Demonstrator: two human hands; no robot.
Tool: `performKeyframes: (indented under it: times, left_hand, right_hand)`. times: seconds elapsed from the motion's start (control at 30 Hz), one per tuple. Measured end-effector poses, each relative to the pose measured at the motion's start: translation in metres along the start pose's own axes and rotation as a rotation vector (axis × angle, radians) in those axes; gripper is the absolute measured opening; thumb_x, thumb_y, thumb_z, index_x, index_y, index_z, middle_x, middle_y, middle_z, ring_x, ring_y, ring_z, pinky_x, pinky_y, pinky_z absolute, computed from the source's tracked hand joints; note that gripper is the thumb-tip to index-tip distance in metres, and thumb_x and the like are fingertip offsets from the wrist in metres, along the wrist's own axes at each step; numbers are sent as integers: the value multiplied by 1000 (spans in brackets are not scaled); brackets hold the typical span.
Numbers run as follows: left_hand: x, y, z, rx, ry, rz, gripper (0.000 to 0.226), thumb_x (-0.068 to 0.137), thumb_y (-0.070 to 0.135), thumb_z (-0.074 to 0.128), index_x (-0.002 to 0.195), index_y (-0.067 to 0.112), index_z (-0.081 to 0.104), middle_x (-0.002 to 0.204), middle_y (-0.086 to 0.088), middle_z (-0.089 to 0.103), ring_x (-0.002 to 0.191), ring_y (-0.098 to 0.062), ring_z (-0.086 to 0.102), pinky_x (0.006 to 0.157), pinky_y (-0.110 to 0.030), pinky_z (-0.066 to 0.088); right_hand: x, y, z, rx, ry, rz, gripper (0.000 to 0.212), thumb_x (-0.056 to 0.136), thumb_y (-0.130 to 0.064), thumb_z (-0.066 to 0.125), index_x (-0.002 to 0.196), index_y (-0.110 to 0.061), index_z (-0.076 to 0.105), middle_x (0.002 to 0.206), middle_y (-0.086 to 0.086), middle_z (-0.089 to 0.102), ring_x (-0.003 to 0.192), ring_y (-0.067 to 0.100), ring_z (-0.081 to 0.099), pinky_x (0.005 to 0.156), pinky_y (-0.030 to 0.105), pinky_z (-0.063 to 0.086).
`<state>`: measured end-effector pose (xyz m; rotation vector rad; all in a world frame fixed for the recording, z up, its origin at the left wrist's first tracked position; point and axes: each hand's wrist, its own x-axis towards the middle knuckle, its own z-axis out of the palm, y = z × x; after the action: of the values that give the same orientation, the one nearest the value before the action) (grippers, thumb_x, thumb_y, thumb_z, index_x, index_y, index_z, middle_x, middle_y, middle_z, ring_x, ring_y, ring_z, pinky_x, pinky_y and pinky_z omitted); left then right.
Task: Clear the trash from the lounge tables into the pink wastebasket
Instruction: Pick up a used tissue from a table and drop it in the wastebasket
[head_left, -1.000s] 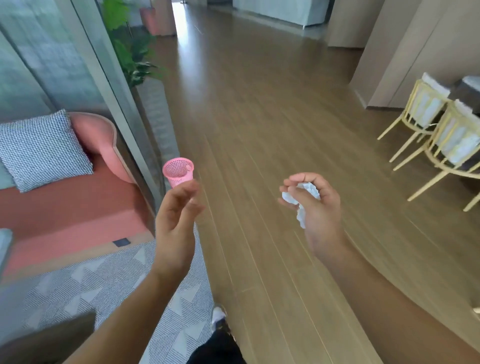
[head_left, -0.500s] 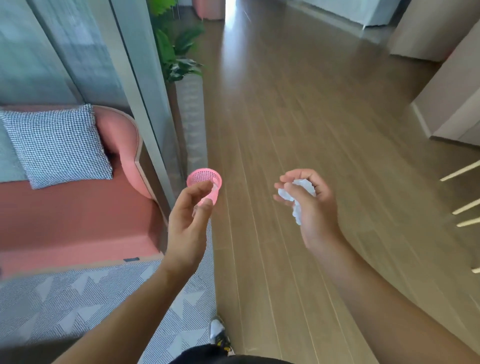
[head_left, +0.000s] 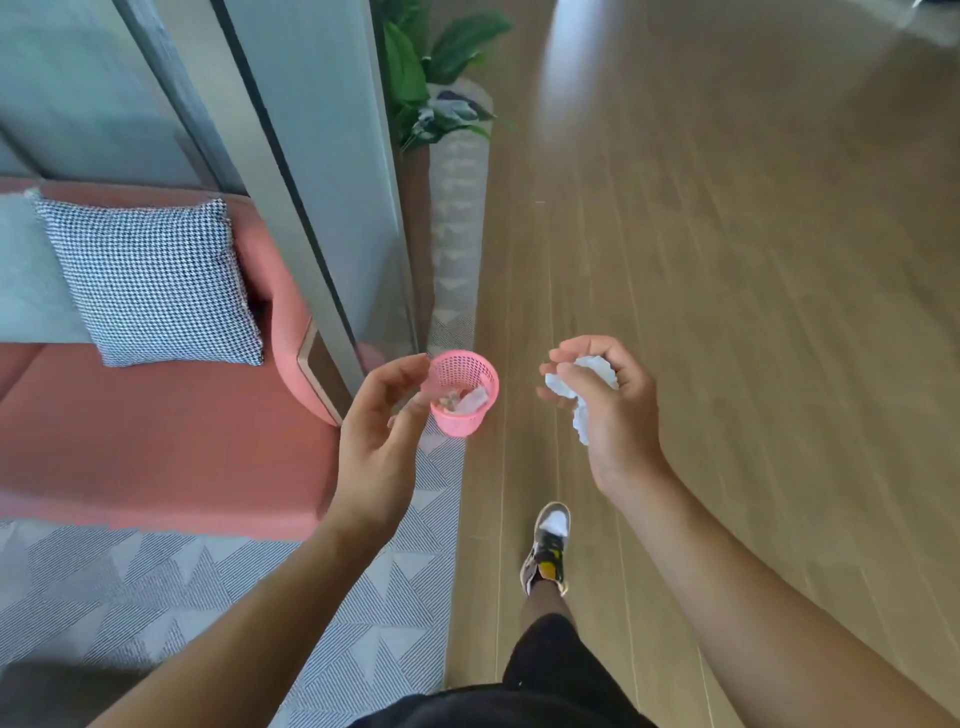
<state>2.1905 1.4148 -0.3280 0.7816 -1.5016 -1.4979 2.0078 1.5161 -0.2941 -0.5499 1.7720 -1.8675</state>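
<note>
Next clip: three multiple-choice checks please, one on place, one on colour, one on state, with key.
1. Where is the pink wastebasket? A on the floor beside the arm of the sofa; B on the sofa seat; C on a table.
2. What colour is the crumpled paper that the right hand grips? A yellow; B blue; C white.
3. The wastebasket is: A empty; B upright with trash inside; C tipped over.
Key: A, its base is on the floor by the sofa; C, the paper is white; B, scraps show inside.
</note>
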Motion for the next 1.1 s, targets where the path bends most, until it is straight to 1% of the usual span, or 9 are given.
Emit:
performKeyframes:
  times: [0.07,0.23,0.4,0.5,0.6,0.7,0.93,1.0,1.1]
  left_hand:
    - [37,-15,14,38,30,-7,27,93,23,64,120,26,68,120,13,75,116,-1,67,96,-20,53]
    - [139,-63,56,115,178,-53,33,87,35,63,119,32,69,120,13,73,119,-6,66,99,-20,51]
    - [219,-107,85,139,284,-127,31,90,32,64,120,35,70,122,9,72,122,-15,66,105,-44,54]
    - [254,-133,92,142,347,-168,30,89,32,65,116,43,71,123,10,72,123,-14,65,107,-43,53]
    - [284,-177,92,153,390,-208,31,90,29,65,118,41,71,125,5,72,125,-18,64,112,-47,51]
    - [303,-223,95,137,430,-234,31,90,30,63,120,35,69,124,7,72,125,-18,64,113,-54,49]
    - [324,-359,98,100,471,-324,29,94,20,57,121,30,63,110,22,73,113,-5,68,93,-25,55]
    - [327,-399,95,96,476,-347,30,95,18,55,121,30,62,108,24,74,111,-2,68,90,-20,55]
    - [324,-454,88,135,483,-382,31,93,23,56,121,34,62,112,22,74,113,-3,68,93,-23,55]
  right_hand:
    - [51,13,7,2,-19,23,19,75,-16,70,92,-10,73,96,10,76,100,48,72,78,49,60]
    - [198,50,25,38,-140,139,10,76,-18,74,84,-24,76,90,4,75,86,28,76,86,66,59]
    - [310,88,43,8,-221,248,9,79,-18,74,85,-24,76,95,6,73,86,23,76,79,52,65]
    - [355,119,57,-17,-237,299,9,80,-17,74,88,-21,76,96,4,74,91,28,76,77,49,65]
    - [394,168,73,8,-228,390,8,86,-7,74,92,-12,73,98,8,70,84,20,76,69,37,64]
    - [422,223,85,-8,-212,474,10,90,-4,73,92,-13,71,94,9,70,85,23,75,74,44,66]
    - [459,383,105,-172,-210,630,19,84,-23,79,99,-16,70,108,19,75,85,29,74,80,65,62]
    - [469,432,111,-179,-195,703,18,89,-17,80,102,-11,70,112,21,74,84,26,74,71,60,65]
    - [481,501,120,-127,-164,838,10,92,-14,77,98,-13,69,113,17,73,88,29,76,56,36,62]
